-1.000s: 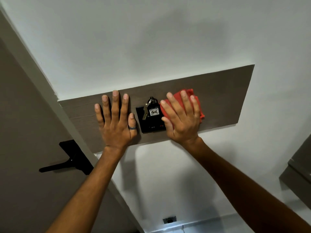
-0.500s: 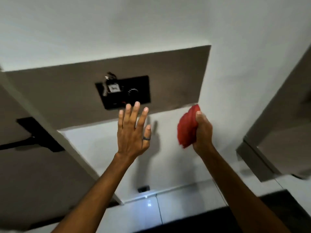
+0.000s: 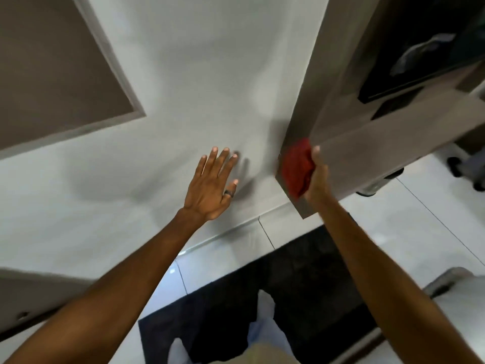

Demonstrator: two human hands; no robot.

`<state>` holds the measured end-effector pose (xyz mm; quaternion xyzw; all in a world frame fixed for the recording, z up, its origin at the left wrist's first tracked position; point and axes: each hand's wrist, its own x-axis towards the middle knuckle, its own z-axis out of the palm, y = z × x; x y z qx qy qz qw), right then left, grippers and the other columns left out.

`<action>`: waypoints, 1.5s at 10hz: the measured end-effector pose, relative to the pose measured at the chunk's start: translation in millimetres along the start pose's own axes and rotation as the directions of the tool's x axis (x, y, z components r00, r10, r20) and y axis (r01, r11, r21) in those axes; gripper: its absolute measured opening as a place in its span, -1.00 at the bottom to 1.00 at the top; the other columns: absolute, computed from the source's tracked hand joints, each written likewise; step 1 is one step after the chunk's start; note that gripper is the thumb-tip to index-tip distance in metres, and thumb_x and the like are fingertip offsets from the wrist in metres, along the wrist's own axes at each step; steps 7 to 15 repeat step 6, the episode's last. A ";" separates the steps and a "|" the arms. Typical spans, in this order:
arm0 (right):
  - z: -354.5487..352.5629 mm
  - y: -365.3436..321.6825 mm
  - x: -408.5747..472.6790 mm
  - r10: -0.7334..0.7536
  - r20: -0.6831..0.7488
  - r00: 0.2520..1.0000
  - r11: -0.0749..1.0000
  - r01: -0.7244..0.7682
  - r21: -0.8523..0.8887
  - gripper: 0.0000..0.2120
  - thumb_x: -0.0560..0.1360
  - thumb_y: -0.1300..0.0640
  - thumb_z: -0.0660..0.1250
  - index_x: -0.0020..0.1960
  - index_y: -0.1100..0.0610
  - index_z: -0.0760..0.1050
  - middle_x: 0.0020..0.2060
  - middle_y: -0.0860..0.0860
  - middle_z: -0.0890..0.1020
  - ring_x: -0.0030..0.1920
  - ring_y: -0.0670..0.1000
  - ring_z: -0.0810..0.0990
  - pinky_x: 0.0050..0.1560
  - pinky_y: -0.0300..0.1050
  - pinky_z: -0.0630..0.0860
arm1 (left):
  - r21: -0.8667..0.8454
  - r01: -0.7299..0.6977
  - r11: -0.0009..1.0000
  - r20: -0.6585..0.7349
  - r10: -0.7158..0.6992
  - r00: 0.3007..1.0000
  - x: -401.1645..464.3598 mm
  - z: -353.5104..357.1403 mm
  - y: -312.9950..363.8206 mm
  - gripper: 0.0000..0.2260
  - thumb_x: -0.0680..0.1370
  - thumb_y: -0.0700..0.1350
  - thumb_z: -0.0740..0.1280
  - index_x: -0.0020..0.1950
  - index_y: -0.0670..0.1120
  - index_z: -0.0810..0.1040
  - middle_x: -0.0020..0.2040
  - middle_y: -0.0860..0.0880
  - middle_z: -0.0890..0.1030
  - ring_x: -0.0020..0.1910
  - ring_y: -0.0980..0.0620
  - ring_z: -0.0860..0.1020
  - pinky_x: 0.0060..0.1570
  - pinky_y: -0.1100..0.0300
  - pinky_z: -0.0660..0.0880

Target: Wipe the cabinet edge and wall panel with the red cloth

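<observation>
My right hand (image 3: 319, 179) grips the bunched red cloth (image 3: 298, 168) and presses it against the narrow front edge of the brown cabinet (image 3: 349, 164) at the right, near its lower corner. My left hand (image 3: 212, 183), with a dark ring on one finger, is spread open and flat on the white wall (image 3: 199, 82) just left of the cabinet. The brown wall panel (image 3: 52, 67) sits at the upper left, apart from both hands.
A dark mat (image 3: 275, 298) lies on the white tiled floor (image 3: 420, 232) below my arms. A black framed item (image 3: 425, 48) sits inside the cabinet at the upper right. Dark objects stand on the floor at the far right.
My view swung right and down. My right hand carried the red cloth off the wall panel to the cabinet edge. My left hand left the panel and now rests lower on the white wall.
</observation>
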<state>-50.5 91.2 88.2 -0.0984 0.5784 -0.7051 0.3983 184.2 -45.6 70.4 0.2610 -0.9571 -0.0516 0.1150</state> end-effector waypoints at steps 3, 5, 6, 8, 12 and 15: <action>-146.8 57.4 123.1 0.009 0.379 0.925 -0.265 0.368 -0.891 -0.42 0.72 -0.19 -0.07 0.69 -0.01 0.12 0.71 0.04 0.08 0.73 0.13 -0.03 0.73 0.19 -0.10 | 0.030 0.052 0.998 0.105 -0.055 0.993 82.4 64.8 67.2 -0.38 0.70 0.22 -0.11 0.70 -0.06 -0.01 0.70 -0.06 -0.01 0.68 -0.11 -0.14 0.66 -0.06 -0.14; -142.5 48.8 112.2 -0.031 0.377 0.926 -0.236 0.359 -0.903 -0.31 0.64 -0.29 -0.22 0.70 -0.03 0.02 0.72 0.04 0.00 0.73 0.13 -0.12 0.72 0.23 -0.23 | 0.107 0.116 0.987 0.111 -0.128 0.985 65.2 68.0 69.6 -0.35 0.69 0.25 -0.09 0.70 -0.07 -0.01 0.70 -0.07 -0.03 0.68 -0.12 -0.13 0.66 -0.10 -0.10; -122.8 46.7 95.2 -0.176 0.339 0.924 -0.138 0.317 -0.938 -0.27 0.65 -0.32 -0.23 0.71 0.01 0.02 0.72 0.08 0.01 0.73 0.18 -0.11 0.72 0.27 -0.22 | 0.089 0.127 0.988 0.009 -0.128 0.992 61.5 47.7 64.3 -0.36 0.70 0.24 -0.06 0.69 -0.10 0.05 0.70 -0.08 0.02 0.68 -0.14 -0.08 0.66 -0.12 -0.06; -122.8 46.7 95.2 -0.176 0.339 0.924 -0.138 0.317 -0.938 -0.27 0.65 -0.32 -0.23 0.71 0.01 0.02 0.72 0.08 0.01 0.73 0.18 -0.11 0.72 0.27 -0.22 | 0.089 0.127 0.988 0.009 -0.128 0.992 61.5 47.7 64.3 -0.36 0.70 0.24 -0.06 0.69 -0.10 0.05 0.70 -0.08 0.02 0.68 -0.14 -0.08 0.66 -0.12 -0.06; -122.8 46.7 95.2 -0.176 0.339 0.924 -0.138 0.317 -0.938 -0.27 0.65 -0.32 -0.23 0.71 0.01 0.02 0.72 0.08 0.01 0.73 0.18 -0.11 0.72 0.27 -0.22 | 0.089 0.127 0.988 0.009 -0.128 0.992 61.5 47.7 64.3 -0.36 0.70 0.24 -0.06 0.69 -0.10 0.05 0.70 -0.08 0.02 0.68 -0.14 -0.08 0.66 -0.12 -0.06; -122.8 46.7 95.2 -0.176 0.339 0.924 -0.138 0.317 -0.938 -0.27 0.65 -0.32 -0.23 0.71 0.01 0.02 0.72 0.08 0.01 0.73 0.18 -0.11 0.72 0.27 -0.22 | 0.089 0.127 0.988 0.009 -0.128 0.992 61.5 47.7 64.3 -0.36 0.70 0.24 -0.06 0.69 -0.10 0.05 0.70 -0.08 0.02 0.68 -0.14 -0.08 0.66 -0.12 -0.06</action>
